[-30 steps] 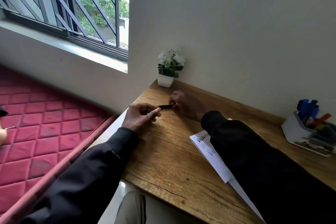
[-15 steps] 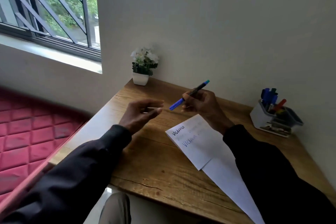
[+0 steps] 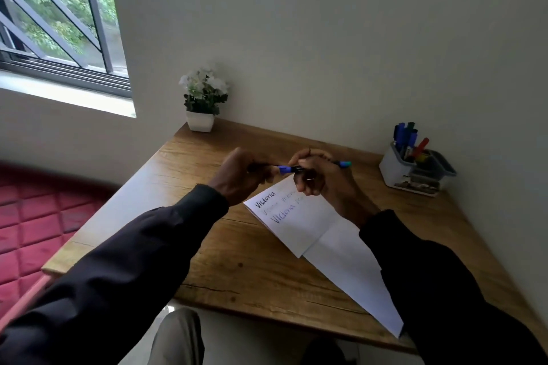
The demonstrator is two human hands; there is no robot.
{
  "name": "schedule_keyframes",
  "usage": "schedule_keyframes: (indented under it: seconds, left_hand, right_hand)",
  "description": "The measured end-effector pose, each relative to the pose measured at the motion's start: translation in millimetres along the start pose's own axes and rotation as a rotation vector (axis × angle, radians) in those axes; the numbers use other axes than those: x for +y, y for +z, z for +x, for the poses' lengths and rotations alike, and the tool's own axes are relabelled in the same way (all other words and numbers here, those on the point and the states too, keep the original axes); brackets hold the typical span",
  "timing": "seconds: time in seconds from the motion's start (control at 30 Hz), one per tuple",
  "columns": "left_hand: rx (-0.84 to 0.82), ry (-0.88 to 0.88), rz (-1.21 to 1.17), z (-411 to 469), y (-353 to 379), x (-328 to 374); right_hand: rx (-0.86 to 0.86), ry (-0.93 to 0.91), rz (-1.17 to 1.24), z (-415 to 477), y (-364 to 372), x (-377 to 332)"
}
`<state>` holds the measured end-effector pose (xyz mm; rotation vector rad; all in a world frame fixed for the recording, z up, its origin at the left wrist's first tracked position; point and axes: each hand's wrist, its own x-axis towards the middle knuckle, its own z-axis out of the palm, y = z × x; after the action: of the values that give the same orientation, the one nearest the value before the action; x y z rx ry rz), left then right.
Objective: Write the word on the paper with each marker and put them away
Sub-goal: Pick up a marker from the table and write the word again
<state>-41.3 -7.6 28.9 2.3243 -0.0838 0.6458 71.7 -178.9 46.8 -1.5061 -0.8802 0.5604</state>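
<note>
Blue and black plastic, the marker (image 3: 289,169) was held level in the air just above the far edge of the paper (image 3: 296,225). The left hand (image 3: 241,179) had its fingers curled round the marker's left end. The right hand (image 3: 321,179) was closed round the barrel, with the teal end (image 3: 344,163) poking out past it to the right. Whether a cap was coming off or going on could not be told. Such a marker looked light, stiff and smooth, best gripped mid-barrel while the other hand pulled or pushed straight along its length. The paper, a thin folded sheet already bearing three written lines, lay flat on the wooden desk (image 3: 237,264) and would probably slide or crease under a dragging sleeve; the right sleeve (image 3: 430,275) lay over its right side. A grey organiser (image 3: 394,166) full of other markers stood at the desk's far right, well apart from the hands. A small potted plant (image 3: 203,98) sat at the far left corner, with a red quilted mattress (image 3: 38,216) beside the desk.
</note>
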Motion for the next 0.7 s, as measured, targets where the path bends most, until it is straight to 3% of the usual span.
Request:
schedule_keyframes:
  seconds: [0.07, 0.17, 0.23, 0.37, 0.53, 0.7]
  left_hand:
    - [0.015, -0.046, 0.009, -0.7, -12.5, -6.5]
    - [0.166, -0.256, -0.011, -16.0, -63.6, -37.9]
    - [0.226, -0.340, -0.142, -30.2, -90.0, -47.6]
    - [0.024, -0.317, -0.267, -18.5, -64.6, -40.9]
    - [-0.249, -0.247, -0.203, 15.2, -9.0, -43.0]
    - [-0.291, -0.360, -0.127, 15.3, 5.5, -60.9]
  right_hand:
    - [0.050, -0.035, 0.010, -5.9, -6.5, -6.9]
    - [0.300, -0.154, 0.125, -27.7, -58.3, -26.7]
    - [0.281, -0.135, 0.133, -44.1, -89.6, -32.6]
    - [0.040, -0.001, -0.021, -57.9, -66.4, 0.0]
    - [0.075, -0.029, -0.188, -60.0, -17.5, 32.6]
    - [0.012, -0.042, -0.116, -67.1, 0.6, 52.3]
